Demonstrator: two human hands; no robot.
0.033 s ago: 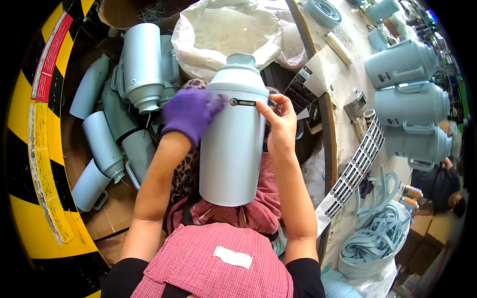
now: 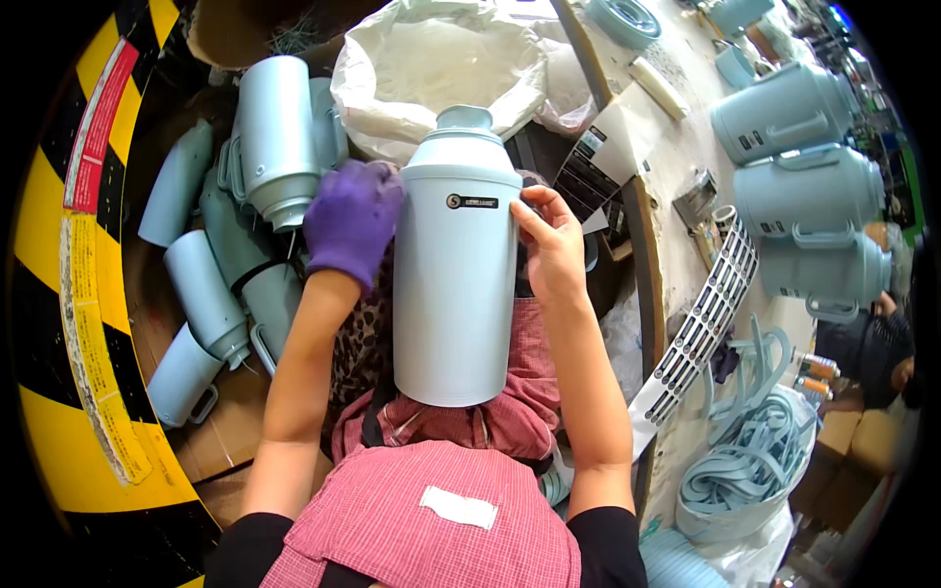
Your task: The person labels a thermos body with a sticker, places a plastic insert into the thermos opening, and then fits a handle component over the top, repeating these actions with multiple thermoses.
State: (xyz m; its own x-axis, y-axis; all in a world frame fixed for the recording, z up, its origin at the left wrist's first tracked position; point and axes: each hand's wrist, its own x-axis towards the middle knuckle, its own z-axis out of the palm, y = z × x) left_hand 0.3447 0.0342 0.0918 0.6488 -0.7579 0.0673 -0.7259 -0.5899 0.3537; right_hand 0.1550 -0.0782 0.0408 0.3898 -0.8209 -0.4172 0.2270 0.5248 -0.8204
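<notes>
A light blue vacuum flask body (image 2: 453,294) stands upright on my lap, its narrow neck away from me. On its upper front sits a black oblong label (image 2: 472,202) with a round emblem. My right hand (image 2: 551,240), bare, grips the upper right edge, thumb on the front beside the label and fingers partly hidden behind. In a purple glove, my left hand (image 2: 351,220) is at the upper left edge with its fingers curled. Its fingertips are hidden, and whether it touches the flask is unclear.
More light blue flask bodies (image 2: 279,127) lie piled at the left, beside a yellow-and-black striped barrier (image 2: 44,392). Ahead stands a white sack (image 2: 363,73). The right-hand bench holds a label strip (image 2: 701,314), coiled blue straps (image 2: 750,461) and flasks with handles (image 2: 809,191).
My gloved left hand has drawn back left from the flask's front, beside the label, to its left edge. The right hand keeps its place, and the label now shows fully.
</notes>
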